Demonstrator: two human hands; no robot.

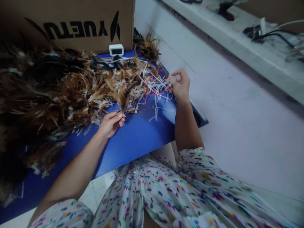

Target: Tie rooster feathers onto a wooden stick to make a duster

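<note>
My left hand [112, 123] pinches the base of a small brown and dark feather bunch [123, 98] above the table's near part. To the right, my right hand [180, 85] has its fingers curled on a tangle of white plastic strips [158, 83]. Red strips [146, 91] run through that tangle. Just beyond and left of both hands spreads a large heap of brown feathers [95, 91] with pale bases. Where the held bunch ends and the heap starts is hard to make out.
A cardboard box [80, 19] with upside-down lettering stands behind the feathers. In front of it sits a small white digital display [116, 50]. The blue table [140, 133] meets a pale wall [228, 104] on the right. Cables [268, 34] lie on a ledge [228, 44] above.
</note>
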